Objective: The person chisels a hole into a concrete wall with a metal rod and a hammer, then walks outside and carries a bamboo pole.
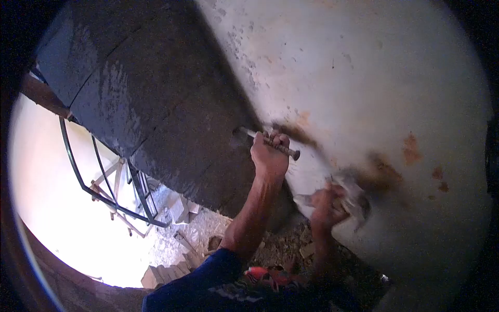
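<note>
Between the left fingers (276, 138) and the right fingers (338, 193) there is 1 short gap, narrowed by the rod (285, 149) jutting from the left fist and the blurred tool (357, 204) at the right fingers. The dark wall (161, 88) bars the left fingers' left side, while the pale wall (364, 93) backs both hands' right side; open air lies down-left of the left fingers, past the dark wall's edge, crossed by metal bars (83, 185).

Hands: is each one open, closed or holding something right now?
Left hand: closed around a chisel-like rod.
Right hand: closed on a tool too blurred to identify.
</note>
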A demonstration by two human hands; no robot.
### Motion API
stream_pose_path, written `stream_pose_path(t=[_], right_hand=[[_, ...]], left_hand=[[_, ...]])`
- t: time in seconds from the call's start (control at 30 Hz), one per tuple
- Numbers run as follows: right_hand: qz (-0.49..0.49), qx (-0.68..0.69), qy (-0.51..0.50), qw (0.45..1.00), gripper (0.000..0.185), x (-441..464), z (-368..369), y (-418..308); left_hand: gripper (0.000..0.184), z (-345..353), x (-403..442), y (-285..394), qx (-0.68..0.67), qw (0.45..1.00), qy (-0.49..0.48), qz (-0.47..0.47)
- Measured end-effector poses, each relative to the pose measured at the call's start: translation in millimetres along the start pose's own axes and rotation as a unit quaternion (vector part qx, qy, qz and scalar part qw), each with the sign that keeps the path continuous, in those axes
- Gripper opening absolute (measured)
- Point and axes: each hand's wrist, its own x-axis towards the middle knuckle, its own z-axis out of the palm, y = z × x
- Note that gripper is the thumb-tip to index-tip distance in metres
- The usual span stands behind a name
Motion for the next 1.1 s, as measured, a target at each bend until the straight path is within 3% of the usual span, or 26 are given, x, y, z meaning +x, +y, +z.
stream_pose_path(t=[0.07,0.1,0.17,0.23,0.27,0.33,0.37,0.5,0.53,0.6,0.67,0.73,0.77,0.8,0.83,0.87,0.9,0.93,0.97,1.03,1.07,1.1], right_hand=[[-0.26,-0.055,0.132,0.955,0.009,8.9,18.2,21.5],[-0.265,-0.018,0.166,0.95,0.009,11.1,16.4,23.4],[-0.071,-0.027,0.0,0.997,0.006,4.4,-17.1,25.1],[0.114,0.039,-0.037,0.992,0.017,5.5,-22.3,-7.6],[-0.016,-0.002,-0.017,1.0,0.016,9.2,-6.4,5.7],[-0.274,-0.081,0.025,0.958,0.015,11.9,12.4,22.3],[-0.271,-0.079,0.025,0.959,0.015,6.2,6.4,23.3],[0.042,0.036,-0.007,0.998,0.016,5.3,-16.0,24.1],[0.049,0.153,0.082,0.984,0.015,6.2,-4.7,41.1],[-0.106,0.081,0.117,0.984,0.016,4.8,7.1,44.2],[-0.161,-0.106,-0.001,0.981,0.022,4.1,4.4,42.5],[-0.066,-0.103,-0.05,0.991,0.025,-0.2,-14.7,25.1],[0.052,0.004,-0.02,0.998,0.028,-12.6,-22.4,6.4],[0.111,0.061,-0.003,0.992,0.03,-8.1,-15.9,4.0],[0.168,0.118,0.021,0.978,0.031,-3.7,-9.4,1.4],[-0.069,-0.042,0.051,0.995,0.03,5.8,8.5,19.4],[-0.297,-0.199,0.08,0.931,0.028,5.4,16.3,28.9],[-0.249,-0.123,0.014,0.961,0.028,3.5,-1.8,16.5],[-0.244,-0.121,0.022,0.962,0.028,5.6,-8.3,12.6],[-0.122,0.028,-0.006,0.992,0.027,-12.2,-18.3,5.0],[-0.032,0.041,-0.032,0.998,0.024,-18.4,-24.8,0.7],[-0.018,0.044,-0.025,0.999,0.024,-21.9,-27.3,4.6]], left_hand=[[0.015,-5.1,1.8,-1.3,0.005,0.999,0.035,0.008],[0.015,-12.3,1.9,1.9,0.008,0.999,0.039,0.009],[0.016,-26.7,9.4,2.3,0.012,1.0,0.009,-0.007],[0.016,-11.5,-5.0,-4.9,0.008,1.0,-0.005,0.01],[0.017,-4.7,-9.0,-5.6,0.006,0.999,-0.024,0.026],[0.015,0.0,-4.2,-4.4,0.006,1.0,0.012,0.021],[0.015,1.2,-3.1,-3.5,0.009,0.999,0.048,0.015],[0.011,-24.2,-1.9,-1.8,0.064,0.997,0.031,-0.007],[0.014,-25.1,-2.7,-3.8,0.069,0.997,0.011,0.016],[0.019,-36.6,1.9,-4.1,0.076,0.996,-0.004,0.037],[0.019,-55.4,28.5,1.0,0.152,0.985,-0.062,0.055],[0.019,-54.2,27.3,2.1,0.149,0.985,-0.073,0.045],[0.019,-50.6,13.3,5.3,0.123,0.99,-0.054,0.031],[0.019,-23.4,-1.8,0.9,0.033,0.999,0.04,0.018],[0.019,-32.5,5.3,3.5,0.039,0.998,0.046,0.015],[0.018,-47.7,17.1,8.3,0.353,0.919,-0.03,0.172],[0.018,-61.2,17.2,12.2,0.509,0.828,-0.083,0.22],[0.018,-72.4,16.0,15.5,0.633,0.708,-0.121,0.288],[0.017,-79.8,24.5,18.1,0.594,0.749,-0.132,0.26],[0.017,-73.9,4.3,30.6,0.57,0.784,-0.12,0.216],[0.017,-64.6,-1.5,34.5,0.431,0.894,-0.059,0.109],[0.017,-45.5,-11.0,36.8,0.273,0.962,0.011,0.001]])
